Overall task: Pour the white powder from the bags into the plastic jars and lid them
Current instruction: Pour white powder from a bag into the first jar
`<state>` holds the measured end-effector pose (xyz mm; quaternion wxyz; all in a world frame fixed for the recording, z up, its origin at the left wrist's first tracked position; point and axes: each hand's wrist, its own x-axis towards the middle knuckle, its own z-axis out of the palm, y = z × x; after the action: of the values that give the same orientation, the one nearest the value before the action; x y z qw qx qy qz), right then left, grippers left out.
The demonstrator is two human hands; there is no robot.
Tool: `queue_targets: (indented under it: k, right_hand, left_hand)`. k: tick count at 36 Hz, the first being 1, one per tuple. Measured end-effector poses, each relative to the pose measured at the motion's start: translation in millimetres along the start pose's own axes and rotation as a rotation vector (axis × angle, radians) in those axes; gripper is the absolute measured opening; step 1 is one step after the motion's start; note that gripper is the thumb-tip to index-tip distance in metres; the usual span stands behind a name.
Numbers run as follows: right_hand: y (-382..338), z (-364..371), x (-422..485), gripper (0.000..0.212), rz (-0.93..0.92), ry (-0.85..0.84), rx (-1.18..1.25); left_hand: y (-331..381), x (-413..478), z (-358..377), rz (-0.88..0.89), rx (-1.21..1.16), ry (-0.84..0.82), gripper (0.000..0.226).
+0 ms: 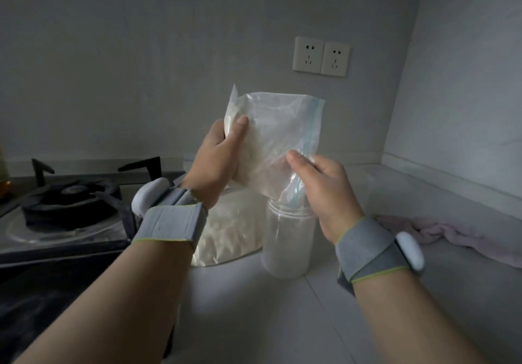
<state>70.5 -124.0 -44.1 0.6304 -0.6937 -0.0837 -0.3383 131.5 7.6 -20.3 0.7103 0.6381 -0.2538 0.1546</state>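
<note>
The person held a clear zip bag (271, 126) of white powder above an open plastic jar (288, 239). The bag was tilted, its blue-green zip edge running down the right side to the jar's mouth, where the bag's lower corner met the rim. The left hand (219, 163) grasped the bag's upper left part, thumb pressed on the near face and fingers curled behind it. The right hand (322, 191) pinched the bag at the zip edge, just above the jar. Powder lay against the lower left of the bag, by the left hand.

The jar stood upright on the pale worktop (282, 321), lidless, with a layer of white powder at its bottom and clouded walls. Just to its left, behind the left wrist, a 2nd, fuller bag of powder (231, 230) sat on the worktop, close to the jar; whether they touched could not be told.

Each wrist wore a grey band (172, 222) carrying a white pod. A black gas stove (67, 202) stood at the left, next to the fuller bag. A pink cloth (452, 233) lay crumpled on the worktop to the right, apart from the jar. 2 wall sockets (322, 56) sat side by side on the grey wall above the bag.
</note>
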Motion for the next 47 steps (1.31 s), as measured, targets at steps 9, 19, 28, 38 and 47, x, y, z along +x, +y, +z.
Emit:
queue_targets:
  k: [9, 19, 28, 38, 47]
  right_hand:
    - [-4, 7, -5, 0.038, -0.034, 0.046, 0.061]
    - [6, 4, -6, 0.02, -0.098, 0.089, -0.224]
    - [11, 4, -4, 0.017, -0.069, 0.083, -0.196]
    - [11, 4, -4, 0.022, -0.045, 0.105, -0.22]
    - [13, -1, 0, 0.02, -0.03, 0.167, -0.269]
  left_hand:
    - [6, -5, -3, 0.015, -0.045, -0.186, 0.017]
    - [6, -4, -3, -0.111, -0.094, -0.15, 0.035]
    - [10, -1, -7, -0.228, -0.199, -0.013, 0.03]
    - [11, 2, -7, -0.228, -0.172, 0.031, 0.026]
    - [8, -7, -11, -0.367, -0.033, -0.431, 0.067]
